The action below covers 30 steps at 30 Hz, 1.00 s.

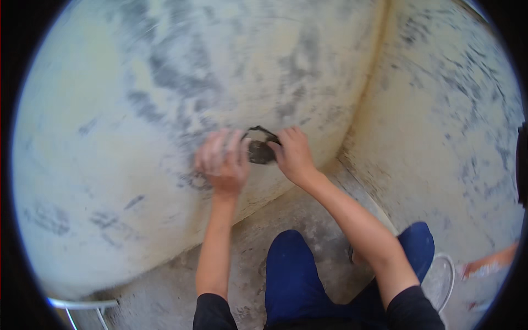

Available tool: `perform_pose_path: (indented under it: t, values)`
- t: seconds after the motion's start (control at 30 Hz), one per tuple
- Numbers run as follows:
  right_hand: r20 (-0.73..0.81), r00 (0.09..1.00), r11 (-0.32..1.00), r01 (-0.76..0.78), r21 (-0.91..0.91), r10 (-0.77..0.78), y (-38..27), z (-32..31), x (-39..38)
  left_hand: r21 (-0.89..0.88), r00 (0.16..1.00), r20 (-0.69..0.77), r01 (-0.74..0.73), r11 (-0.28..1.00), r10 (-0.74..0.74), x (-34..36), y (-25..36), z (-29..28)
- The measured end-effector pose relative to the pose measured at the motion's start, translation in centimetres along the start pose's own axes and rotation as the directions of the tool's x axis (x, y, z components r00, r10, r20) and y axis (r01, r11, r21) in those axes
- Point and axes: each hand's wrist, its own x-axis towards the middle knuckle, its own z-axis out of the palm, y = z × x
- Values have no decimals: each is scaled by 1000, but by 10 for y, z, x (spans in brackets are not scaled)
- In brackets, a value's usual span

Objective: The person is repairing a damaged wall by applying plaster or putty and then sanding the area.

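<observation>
A small dark piece with a thin black loop along its top lies against a large cream surface with grey smudges. Its exact kind is unclear. My right hand grips it from the right side, thumb on the dark part and fingers bent over the loop's edge. On its left is my left hand, against the surface, its fingertips next to the loop. Motion smears those fingers, so whether they hold the piece is unclear.
A brownish seam separates the big surface from another smudged cream wall on the right. Below lies a concrete floor. White metal tubing stands at lower left. A pale round container and a reddish-brown pole-like thing are at lower right.
</observation>
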Motion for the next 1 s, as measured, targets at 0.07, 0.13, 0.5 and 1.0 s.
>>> perform_pose_path:
  t: [0.07, 0.13, 0.5, 1.0]
  values:
    - [-6, 965, 957, 261, -130, -264, 3, -15, 17, 91, 994, -94, -50, 995, 58, 8, -24, 3]
    - [41, 946, 925, 322, -201, -321, 15, -39, 30, 132, 992, -88, -76, 988, 88, 12, -50, 6]
    - [48, 999, 837, 22, -547, 6, 131, -276, -53, 143, 987, -58, -139, 980, 149, 17, -42, 23]
    - [-214, 814, 592, -548, -591, 540, 145, -364, -278, -660, 893, 214, -166, 732, 395, -112, 102, 58]
